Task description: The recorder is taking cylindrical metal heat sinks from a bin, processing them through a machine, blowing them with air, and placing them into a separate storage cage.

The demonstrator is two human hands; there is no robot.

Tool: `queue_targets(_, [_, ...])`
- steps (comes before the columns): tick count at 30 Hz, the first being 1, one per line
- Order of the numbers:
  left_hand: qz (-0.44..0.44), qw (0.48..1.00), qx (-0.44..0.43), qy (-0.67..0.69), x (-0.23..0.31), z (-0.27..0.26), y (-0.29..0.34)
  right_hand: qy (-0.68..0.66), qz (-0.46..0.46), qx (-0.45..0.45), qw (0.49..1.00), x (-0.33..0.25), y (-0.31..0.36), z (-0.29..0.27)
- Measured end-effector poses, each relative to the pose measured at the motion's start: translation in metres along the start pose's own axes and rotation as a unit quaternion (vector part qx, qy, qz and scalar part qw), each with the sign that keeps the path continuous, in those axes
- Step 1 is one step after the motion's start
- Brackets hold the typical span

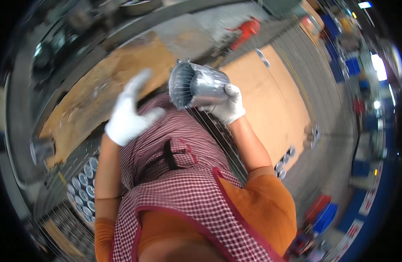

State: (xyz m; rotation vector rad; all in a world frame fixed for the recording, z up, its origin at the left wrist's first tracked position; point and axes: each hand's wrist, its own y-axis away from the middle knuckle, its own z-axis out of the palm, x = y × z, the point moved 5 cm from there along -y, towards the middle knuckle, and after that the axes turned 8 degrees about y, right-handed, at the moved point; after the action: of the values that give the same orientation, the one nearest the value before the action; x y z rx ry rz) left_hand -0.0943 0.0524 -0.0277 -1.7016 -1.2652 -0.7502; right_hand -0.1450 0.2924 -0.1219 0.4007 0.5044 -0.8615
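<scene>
A silver metal cylinder (212, 83), ribbed inside like a motor housing, is held up in front of me, its open finned end turned to the left. My right hand (229, 105), in a white glove, grips it from the right and below at its far end. Apart from it on the left, my left hand (131, 111), gloved too, has its fingers spread and holds nothing; its fingertips are blurred by motion. Behind both hands lies a worn brown board (113, 72) on the workbench.
A red air gun or power tool (247, 31) lies at the back of the bench. Right of me is a tan cardboard sheet (271, 100), with several metal parts (285, 161) along its edge. Many round metal parts (83, 187) stand at the lower left, below a grey metal piece (42, 149).
</scene>
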Motion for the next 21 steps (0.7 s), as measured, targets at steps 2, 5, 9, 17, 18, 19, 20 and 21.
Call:
queue_targets(2, [-0.051,0.993,0.056,-0.094,-0.037,-0.010,0.000,0.107,-0.037,0.165,0.980,-0.020,0.045,-0.054])
queue_targets(5, [-0.065,0.924,0.093,-0.366,-0.082,-0.027,-0.001,0.279,-0.091,0.390,0.873,-0.056,0.117,-0.135])
queue_targets(9, [-0.031,0.876,0.078,-0.474,-0.119,-0.022,0.008,0.564,0.033,0.649,0.509,-0.085,0.225,-0.217])
queue_targets(17, [-0.019,0.879,0.075,-0.471,-0.110,-0.024,0.013,0.500,0.255,0.771,0.301,-0.033,0.385,-0.262])
queue_targets(18, [-0.010,0.876,0.077,-0.476,-0.113,-0.025,0.013,0.487,0.266,0.771,0.312,-0.018,0.399,-0.269])
queue_targets(19, [-0.002,0.874,0.080,-0.479,-0.113,-0.025,0.012,0.476,0.277,0.770,0.322,-0.005,0.410,-0.273])
queue_targets(20, [-0.001,0.875,0.080,-0.477,-0.110,-0.024,0.010,0.463,0.270,0.771,0.343,0.009,0.417,-0.273])
queue_targets(21, [0.001,0.875,0.078,-0.478,-0.109,-0.024,0.010,0.451,0.262,0.770,0.366,0.023,0.418,-0.272])
